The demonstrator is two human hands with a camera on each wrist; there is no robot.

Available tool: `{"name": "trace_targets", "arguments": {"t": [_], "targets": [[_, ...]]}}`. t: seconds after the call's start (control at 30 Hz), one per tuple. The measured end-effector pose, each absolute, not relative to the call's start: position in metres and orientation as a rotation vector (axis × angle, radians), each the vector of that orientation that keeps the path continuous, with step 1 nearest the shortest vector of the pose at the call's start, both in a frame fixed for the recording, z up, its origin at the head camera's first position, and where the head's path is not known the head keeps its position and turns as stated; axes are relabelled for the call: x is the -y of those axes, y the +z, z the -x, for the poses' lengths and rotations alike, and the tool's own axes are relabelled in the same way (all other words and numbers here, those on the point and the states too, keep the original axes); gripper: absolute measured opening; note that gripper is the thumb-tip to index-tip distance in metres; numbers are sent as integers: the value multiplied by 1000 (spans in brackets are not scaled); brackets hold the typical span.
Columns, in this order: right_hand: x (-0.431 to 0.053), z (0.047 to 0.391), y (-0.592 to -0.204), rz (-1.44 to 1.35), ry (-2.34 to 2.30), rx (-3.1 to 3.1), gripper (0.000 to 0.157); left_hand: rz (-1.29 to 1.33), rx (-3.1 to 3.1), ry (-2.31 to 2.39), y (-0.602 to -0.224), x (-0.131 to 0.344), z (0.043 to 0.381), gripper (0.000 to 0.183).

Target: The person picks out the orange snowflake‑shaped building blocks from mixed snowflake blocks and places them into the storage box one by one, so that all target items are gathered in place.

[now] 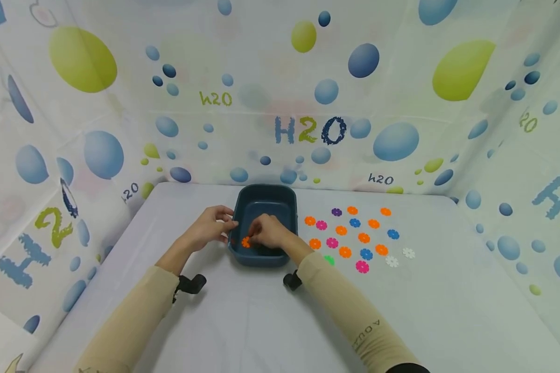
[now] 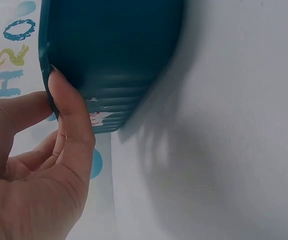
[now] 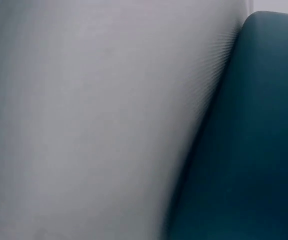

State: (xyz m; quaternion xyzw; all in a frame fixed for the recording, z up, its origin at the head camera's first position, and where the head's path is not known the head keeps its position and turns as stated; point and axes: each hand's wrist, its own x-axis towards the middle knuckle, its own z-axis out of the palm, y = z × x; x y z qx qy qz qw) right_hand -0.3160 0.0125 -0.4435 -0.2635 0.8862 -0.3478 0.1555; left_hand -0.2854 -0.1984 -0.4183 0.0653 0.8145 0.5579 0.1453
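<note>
A dark blue rectangular plastic bin (image 1: 267,199) stands on the white-covered table. My left hand (image 1: 208,228) grips its left rim, thumb and fingers on either side of the wall, as the left wrist view shows with the bin (image 2: 116,40) close up. My right hand (image 1: 269,232) reaches down inside the bin, fingertips pinching an orange flower-shaped disc (image 1: 246,242) near the front left corner. Only the outer wall of the bin (image 3: 259,130) and tablecloth show in the right wrist view; the right hand is out of that frame.
Right of the bin, many flower-shaped discs lie spread out: orange (image 1: 341,230), pink (image 1: 362,267), blue (image 1: 366,254), white (image 1: 392,261), purple (image 1: 337,212) and a green one (image 1: 329,260) partly by the right forearm. A patterned curtain (image 1: 261,62) encloses the table's back and sides.
</note>
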Motion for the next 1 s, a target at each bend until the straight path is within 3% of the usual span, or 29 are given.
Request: {"name": "trace_targets", "arguments": {"t": [0.53, 1.0], "targets": [[-23, 301, -412, 851, -971, -2586, 18, -174, -2319, 1625, -422, 200, 289, 50], [-61, 288, -389, 911, -912, -2629, 27, -117, -2351, 1605, -416, 197, 289, 47]]}}
